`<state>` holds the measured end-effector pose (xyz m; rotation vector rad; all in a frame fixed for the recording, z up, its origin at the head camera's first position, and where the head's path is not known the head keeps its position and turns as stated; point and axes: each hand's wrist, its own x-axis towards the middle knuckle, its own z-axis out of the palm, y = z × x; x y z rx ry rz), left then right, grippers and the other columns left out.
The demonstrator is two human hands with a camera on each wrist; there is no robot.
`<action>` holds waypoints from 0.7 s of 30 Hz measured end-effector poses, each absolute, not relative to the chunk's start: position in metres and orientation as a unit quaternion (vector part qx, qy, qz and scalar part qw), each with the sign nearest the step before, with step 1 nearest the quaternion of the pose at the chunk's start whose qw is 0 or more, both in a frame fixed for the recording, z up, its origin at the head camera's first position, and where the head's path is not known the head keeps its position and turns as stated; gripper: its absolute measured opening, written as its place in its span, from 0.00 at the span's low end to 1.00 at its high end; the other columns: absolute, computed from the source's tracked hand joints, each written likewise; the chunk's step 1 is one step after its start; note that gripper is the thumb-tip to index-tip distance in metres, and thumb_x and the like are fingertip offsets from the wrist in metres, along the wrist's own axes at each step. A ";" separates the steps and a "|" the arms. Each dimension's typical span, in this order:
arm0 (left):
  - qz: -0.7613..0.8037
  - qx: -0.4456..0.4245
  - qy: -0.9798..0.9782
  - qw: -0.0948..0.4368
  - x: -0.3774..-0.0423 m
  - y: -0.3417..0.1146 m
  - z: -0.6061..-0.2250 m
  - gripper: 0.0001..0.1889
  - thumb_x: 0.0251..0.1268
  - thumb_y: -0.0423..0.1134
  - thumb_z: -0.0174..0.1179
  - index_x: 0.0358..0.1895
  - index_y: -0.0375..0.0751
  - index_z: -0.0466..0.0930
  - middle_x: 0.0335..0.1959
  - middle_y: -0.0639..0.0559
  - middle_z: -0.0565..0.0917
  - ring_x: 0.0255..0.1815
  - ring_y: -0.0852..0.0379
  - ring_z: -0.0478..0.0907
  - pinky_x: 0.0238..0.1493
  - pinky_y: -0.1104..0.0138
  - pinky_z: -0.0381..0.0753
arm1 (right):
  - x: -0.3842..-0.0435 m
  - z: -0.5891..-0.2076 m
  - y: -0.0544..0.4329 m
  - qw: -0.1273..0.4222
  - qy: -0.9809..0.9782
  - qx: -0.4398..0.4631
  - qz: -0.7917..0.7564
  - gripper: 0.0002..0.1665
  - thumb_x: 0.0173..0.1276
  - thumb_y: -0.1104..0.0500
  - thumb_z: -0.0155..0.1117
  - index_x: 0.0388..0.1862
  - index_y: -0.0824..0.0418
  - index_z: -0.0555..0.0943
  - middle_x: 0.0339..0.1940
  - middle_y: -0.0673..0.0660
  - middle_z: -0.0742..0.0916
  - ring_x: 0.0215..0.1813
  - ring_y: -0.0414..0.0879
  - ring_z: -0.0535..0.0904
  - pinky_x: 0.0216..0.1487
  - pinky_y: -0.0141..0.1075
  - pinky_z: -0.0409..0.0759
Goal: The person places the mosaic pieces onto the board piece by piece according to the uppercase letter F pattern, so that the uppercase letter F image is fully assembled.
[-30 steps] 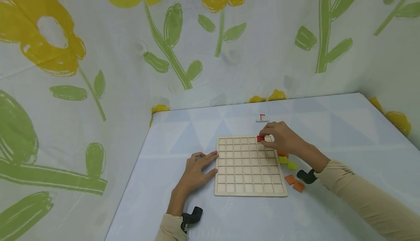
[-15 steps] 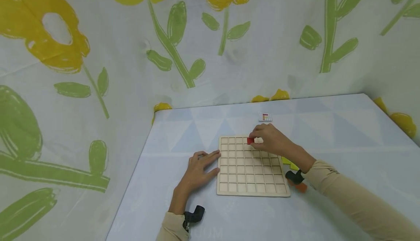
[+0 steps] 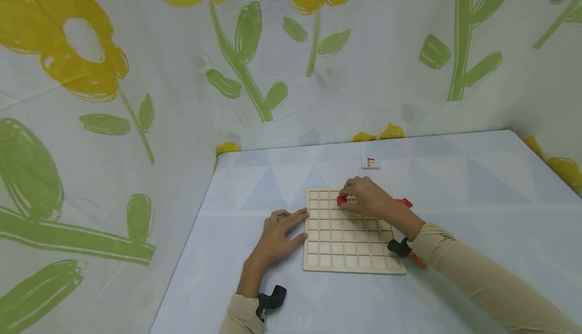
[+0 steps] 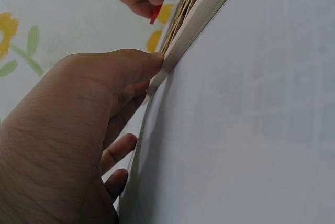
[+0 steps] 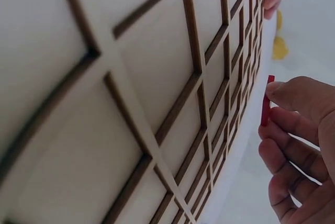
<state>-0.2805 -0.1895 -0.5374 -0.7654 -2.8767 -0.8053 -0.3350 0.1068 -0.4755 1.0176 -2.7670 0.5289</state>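
Note:
My right hand [image 3: 367, 198] pinches a small flat red square tile [image 3: 341, 200] between thumb and fingers. It holds the tile over the back part of a wooden grid board [image 3: 337, 248], toward the left of the middle. In the right wrist view the tile [image 5: 267, 101] appears edge-on, close above the board's raised dividing strips. My left hand [image 3: 278, 235] rests along the board's left edge, thumb and fingertips touching the rim, fingers extended. The left wrist view shows that thumb [image 4: 141, 64] against the side of the board [image 4: 196, 22]. The right forearm covers part of the board's right side.
Right of the board lie a red piece [image 3: 404, 202] and an orange piece [image 3: 417, 260], partly behind the right arm. A small card with a coloured grid pattern [image 3: 371, 162] lies beyond the board. Flower-printed fabric [image 3: 318, 96] rises behind the table.
My right hand has carried the red tile left across the back of the board and slightly nearer. The left hand has stayed at the board's edge.

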 end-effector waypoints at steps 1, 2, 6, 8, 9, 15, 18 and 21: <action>-0.261 -0.248 -0.932 0.031 -0.280 -0.189 -0.538 0.29 0.70 0.57 0.57 0.73 0.61 0.71 0.73 0.71 0.67 0.67 0.50 0.62 0.60 0.49 0.60 | -0.336 -0.476 0.106 0.073 -0.921 0.340 0.174 0.14 0.61 0.55 0.77 0.42 0.61 0.89 0.39 0.54 0.86 0.43 0.49 0.80 0.48 0.47 0.75; -0.263 -0.248 -0.932 0.032 -0.280 -0.189 -0.538 0.29 0.69 0.57 0.57 0.73 0.61 0.71 0.73 0.71 0.67 0.67 0.50 0.62 0.60 0.49 0.60 | -0.336 -0.477 0.104 0.073 -0.922 0.340 0.172 0.14 0.61 0.55 0.77 0.42 0.61 0.89 0.39 0.54 0.87 0.43 0.49 0.80 0.48 0.47 0.76; -0.268 -0.248 -0.930 0.037 -0.280 -0.188 -0.539 0.29 0.69 0.57 0.57 0.73 0.61 0.71 0.73 0.71 0.67 0.66 0.50 0.62 0.60 0.49 0.61 | -0.338 -0.480 0.100 0.074 -0.923 0.340 0.163 0.14 0.61 0.54 0.77 0.41 0.61 0.89 0.38 0.53 0.86 0.42 0.49 0.80 0.48 0.48 0.76; -0.264 -0.248 -0.932 0.034 -0.280 -0.188 -0.540 0.29 0.70 0.58 0.56 0.73 0.61 0.70 0.73 0.72 0.66 0.66 0.51 0.62 0.59 0.49 0.61 | -0.338 -0.482 0.098 0.072 -0.924 0.340 0.157 0.13 0.61 0.54 0.77 0.41 0.60 0.89 0.38 0.53 0.86 0.42 0.49 0.80 0.47 0.48 0.76; -0.261 -0.249 -0.932 0.031 -0.280 -0.188 -0.541 0.29 0.70 0.58 0.56 0.73 0.61 0.70 0.73 0.72 0.66 0.66 0.51 0.62 0.59 0.49 0.61 | -0.338 -0.484 0.098 0.070 -0.925 0.340 0.156 0.13 0.60 0.55 0.77 0.40 0.60 0.89 0.37 0.53 0.86 0.42 0.49 0.80 0.46 0.48 0.76; -0.257 -0.248 -0.934 0.016 -0.278 -0.189 -0.541 0.29 0.70 0.58 0.56 0.73 0.61 0.71 0.73 0.71 0.66 0.66 0.52 0.62 0.59 0.51 0.61 | -0.340 -0.493 0.095 0.062 -0.923 0.350 0.149 0.11 0.61 0.55 0.76 0.40 0.59 0.89 0.37 0.53 0.85 0.41 0.49 0.80 0.44 0.48 0.75; -0.258 -0.246 -0.934 0.017 -0.279 -0.189 -0.539 0.29 0.70 0.58 0.56 0.73 0.61 0.70 0.73 0.73 0.65 0.66 0.52 0.62 0.59 0.51 0.60 | -0.343 -0.494 0.093 0.065 -0.922 0.351 0.148 0.11 0.61 0.55 0.76 0.39 0.59 0.88 0.36 0.52 0.85 0.40 0.49 0.79 0.43 0.48 0.75; -0.261 -0.243 -0.934 0.019 -0.280 -0.189 -0.537 0.29 0.70 0.57 0.56 0.73 0.61 0.70 0.73 0.74 0.65 0.67 0.52 0.61 0.60 0.51 0.60 | -0.347 -0.492 0.092 0.060 -0.922 0.352 0.149 0.10 0.61 0.56 0.76 0.39 0.59 0.88 0.36 0.52 0.84 0.40 0.48 0.79 0.43 0.47 0.75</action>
